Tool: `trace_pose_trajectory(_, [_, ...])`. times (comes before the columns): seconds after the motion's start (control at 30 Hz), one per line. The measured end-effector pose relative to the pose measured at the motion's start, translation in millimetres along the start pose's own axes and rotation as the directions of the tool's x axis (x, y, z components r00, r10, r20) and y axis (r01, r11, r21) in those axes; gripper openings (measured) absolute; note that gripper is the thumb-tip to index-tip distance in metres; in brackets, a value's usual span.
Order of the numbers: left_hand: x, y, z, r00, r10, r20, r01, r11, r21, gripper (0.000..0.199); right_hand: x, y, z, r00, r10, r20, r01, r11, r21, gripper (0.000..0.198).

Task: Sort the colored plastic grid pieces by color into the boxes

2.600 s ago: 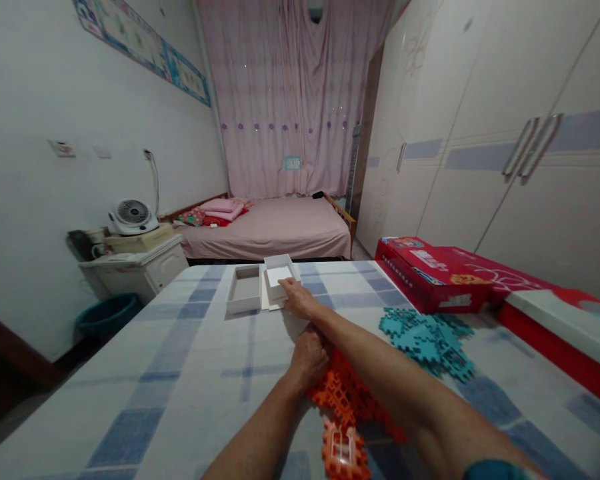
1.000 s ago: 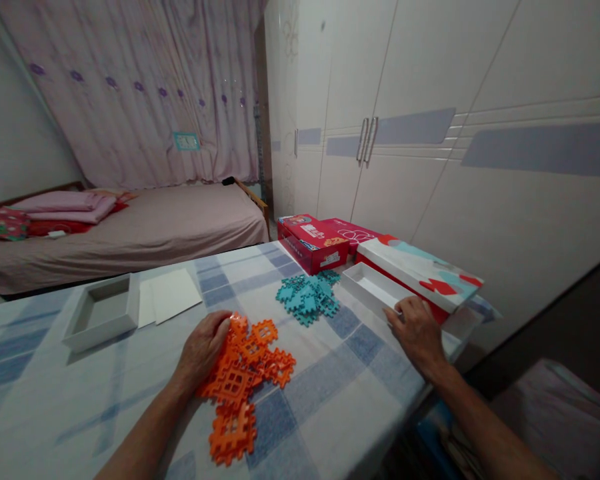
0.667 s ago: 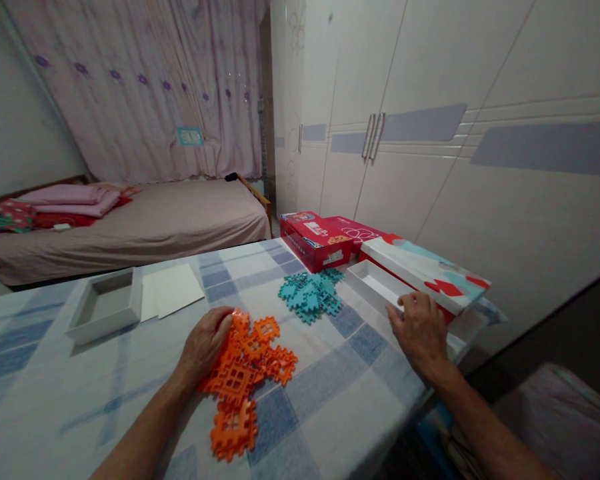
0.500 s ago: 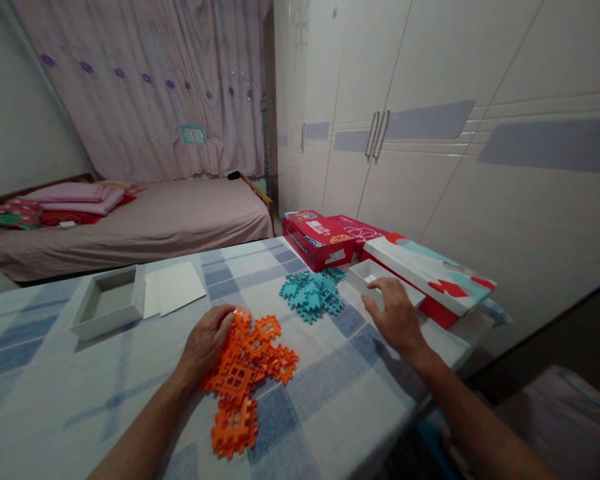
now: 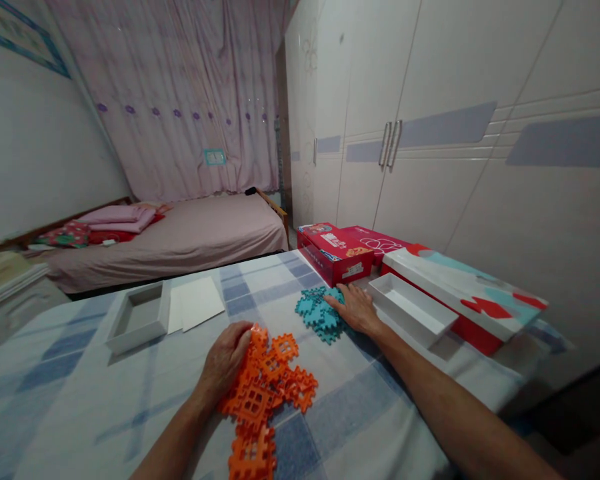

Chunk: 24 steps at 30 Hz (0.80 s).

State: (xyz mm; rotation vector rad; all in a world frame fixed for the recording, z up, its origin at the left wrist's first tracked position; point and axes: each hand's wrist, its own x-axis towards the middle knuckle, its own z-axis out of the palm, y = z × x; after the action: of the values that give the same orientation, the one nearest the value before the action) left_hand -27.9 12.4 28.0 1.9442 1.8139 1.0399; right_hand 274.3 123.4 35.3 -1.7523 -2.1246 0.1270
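Note:
Curled against the left side of a heap of orange notched interlocking plastic pieces is my left hand. Its thumb and fingers are drawn in around the upper pieces, and some fingertips are hidden. My right hand lies on the right edge of a smaller heap of teal notched plastic pieces. Its fingers are stretched out and apart over the pieces, touching them. Both heaps lie on a blue-and-white checked tablecloth. Many orange pieces have square window-like openings.
A white open tray stands beside my right forearm, next to a long red-and-white box. Red boxes stand behind the teal heap. At left are a grey-white open box and white cards. A bed lies beyond the table.
My right hand has moved left and down from above the white tray onto the teal pieces. My left hand stays at the orange heap. The whole view has shifted slightly.

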Motion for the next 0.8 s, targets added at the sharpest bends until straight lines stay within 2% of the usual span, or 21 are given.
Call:
trace_pose_trajectory(0.1, [-0.2, -0.5, 0.3, 1.000, -0.003, -0.001, 0.003, 1.000, -0.005, 0.038, -9.4, 0.2, -4.8, 0.997, -0.036, 0.062, 0.033, 0.998, 0.045, 0.070])
trace_pose_trajectory(0.27, [0.7, 0.5, 0.8, 1.000, -0.012, -0.019, 0.012, 1.000, 0.008, 0.039, -18.0, 0.1, -6.9, 0.990, -0.084, 0.116, 0.083, 0.996, 0.019, 0.084])
trace_pose_trajectory(0.47, [1.3, 0.3, 0.6, 1.000, -0.001, -0.014, 0.001, 1.000, 0.017, 0.039, -19.4, -2.2, -6.6, 0.972, -0.237, 0.000, 0.235, 0.965, 0.112, 0.054])
trace_pose_trajectory(0.53, [0.8, -1.0, 0.6, 1.000, -0.006, -0.009, 0.006, 1.000, 0.016, 0.040, -20.5, -4.6, -5.8, 0.968, -0.245, -0.048, 0.249, 0.963, 0.102, 0.053])
trace_pose_trajectory(0.67, [0.2, -2.2, 0.4, 1.000, -0.011, -0.006, 0.011, 1.000, 0.010, 0.039, -21.0, -9.2, -1.1, 0.982, -0.162, -0.096, 0.165, 0.986, 0.022, 0.076])
trace_pose_trajectory(0.73, [0.2, -1.6, 0.1, 1.000, -0.009, -0.004, 0.009, 1.000, 0.009, 0.039, -19.0, -9.3, 1.6, 0.992, -0.120, -0.048, 0.120, 0.993, 0.002, 0.086])
trace_pose_trajectory(0.8, [0.2, -0.9, -0.3, 1.000, -0.010, 0.001, 0.010, 1.000, 0.010, 0.039, -16.1, -7.7, 2.9, 0.994, -0.108, 0.029, 0.108, 0.994, -0.001, 0.089])
